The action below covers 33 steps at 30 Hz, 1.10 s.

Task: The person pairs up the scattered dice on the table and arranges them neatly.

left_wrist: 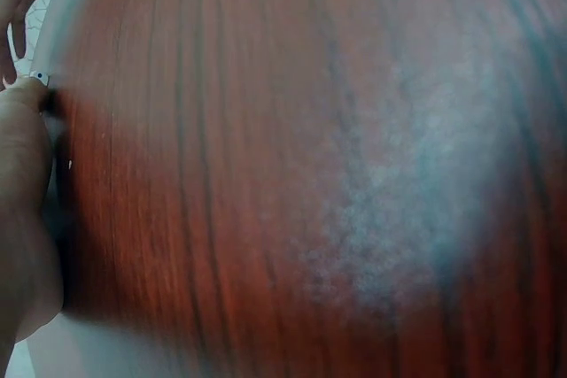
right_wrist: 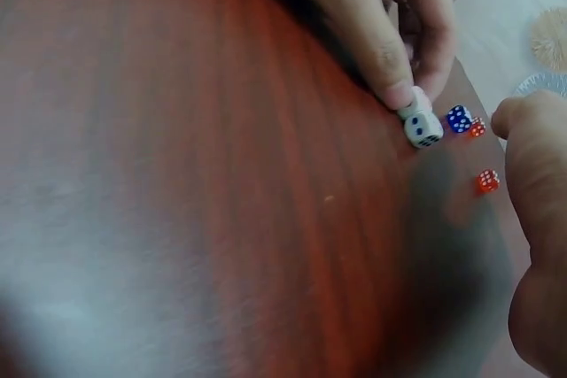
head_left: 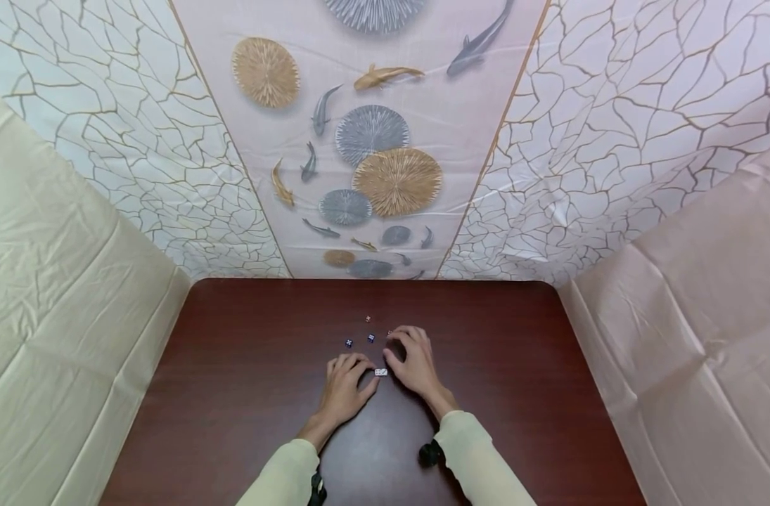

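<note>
Left hand (right_wrist: 372, 19) pinches the white dice (right_wrist: 423, 130) on the worktop (right_wrist: 221, 174), blue die (right_wrist: 457, 119) and red die (right_wrist: 477, 127) close by, second red die (right_wrist: 488, 181) near the right hand (right_wrist: 545, 210)!

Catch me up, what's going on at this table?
A person is handling small dice on a dark wooden table. The left hand pinches at a pair of white dice set side by side. The right hand hovers with curved, parted fingers by a red die; whether it touches it, I can't tell. Two blue dice and another red die sit loose farther out.
</note>
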{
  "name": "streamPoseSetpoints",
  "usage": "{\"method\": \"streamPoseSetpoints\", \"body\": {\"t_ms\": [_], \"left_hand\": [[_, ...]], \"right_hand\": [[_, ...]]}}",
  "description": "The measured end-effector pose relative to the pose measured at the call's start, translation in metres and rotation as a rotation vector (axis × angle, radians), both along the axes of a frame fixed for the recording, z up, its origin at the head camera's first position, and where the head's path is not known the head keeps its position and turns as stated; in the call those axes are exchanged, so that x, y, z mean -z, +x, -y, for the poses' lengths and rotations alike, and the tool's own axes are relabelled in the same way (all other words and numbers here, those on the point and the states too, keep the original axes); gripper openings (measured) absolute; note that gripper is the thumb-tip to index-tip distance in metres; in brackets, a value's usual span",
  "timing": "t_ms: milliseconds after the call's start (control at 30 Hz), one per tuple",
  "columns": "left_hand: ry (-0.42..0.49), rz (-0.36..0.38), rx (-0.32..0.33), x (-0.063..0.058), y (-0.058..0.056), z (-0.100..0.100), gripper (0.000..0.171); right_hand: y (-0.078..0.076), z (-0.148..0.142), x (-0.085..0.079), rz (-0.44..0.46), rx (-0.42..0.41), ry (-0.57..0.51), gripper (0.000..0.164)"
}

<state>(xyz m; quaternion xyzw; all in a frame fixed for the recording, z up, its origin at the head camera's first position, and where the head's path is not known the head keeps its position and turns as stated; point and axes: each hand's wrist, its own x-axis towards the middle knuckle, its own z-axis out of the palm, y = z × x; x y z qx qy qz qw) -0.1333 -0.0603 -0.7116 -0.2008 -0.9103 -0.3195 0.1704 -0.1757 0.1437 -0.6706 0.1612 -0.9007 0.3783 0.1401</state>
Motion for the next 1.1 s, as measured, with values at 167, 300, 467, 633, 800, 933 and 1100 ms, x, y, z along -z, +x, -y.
{"method": "streamPoseSetpoints", "body": {"t_ms": [167, 300, 467, 633, 800, 933, 1100], "left_hand": [[0.0, 0.009, 0.006, -0.003, 0.001, 0.001, 0.021], [-0.007, 0.021, 0.006, -0.005, 0.002, 0.002, 0.021], [0.0, 0.041, 0.012, -0.006, 0.002, 0.002, 0.02], [0.0, 0.016, 0.005, -0.004, 0.001, 0.001, 0.019], [0.006, 0.009, 0.007, -0.002, 0.001, 0.001, 0.02], [0.009, 0.009, 0.01, -0.001, 0.001, 0.002, 0.02], [0.001, 0.017, 0.012, -0.001, 0.0, 0.002, 0.018]], "right_hand": [[-0.012, 0.005, -0.006, 0.084, -0.029, 0.053, 0.026], [-0.019, 0.008, -0.006, 0.147, -0.041, 0.083, 0.026], [-0.027, 0.013, -0.004, 0.193, -0.037, 0.103, 0.025], [-0.031, 0.017, -0.003, 0.226, -0.031, 0.112, 0.024], [-0.033, 0.021, -0.003, 0.231, -0.011, 0.114, 0.024], [-0.033, 0.024, 0.002, 0.207, 0.004, 0.105, 0.022], [-0.036, 0.024, 0.016, 0.145, 0.006, 0.046, 0.021]]}}
